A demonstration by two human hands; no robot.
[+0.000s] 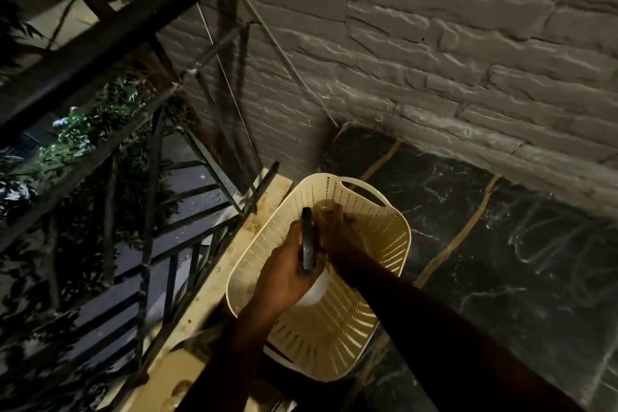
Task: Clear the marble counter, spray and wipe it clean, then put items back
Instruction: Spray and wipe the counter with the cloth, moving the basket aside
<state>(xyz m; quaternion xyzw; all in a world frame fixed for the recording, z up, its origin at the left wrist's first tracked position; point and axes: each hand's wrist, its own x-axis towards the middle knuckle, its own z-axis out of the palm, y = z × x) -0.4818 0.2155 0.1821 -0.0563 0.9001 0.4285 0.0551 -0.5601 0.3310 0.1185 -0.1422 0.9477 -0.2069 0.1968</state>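
Note:
A cream perforated plastic basket [384,244] stands on the dark marble counter [508,261] at its left end. My left hand [284,274] is over the basket, shut on a spray bottle [314,289] with a white body and a black trigger head. My right hand [334,227] reaches down inside the basket near its far wall with the fingers curled. Whether it holds anything is hidden by shadow and by the bottle's head. The basket's bottom is mostly covered by my arms.
A grey brick wall [434,60] runs behind the counter. A stained yellowish ledge [214,281] borders the counter's left edge, with a black metal railing [150,211] beyond it and plants [77,130] below. Wires [284,57] hang down the wall to the counter's corner.

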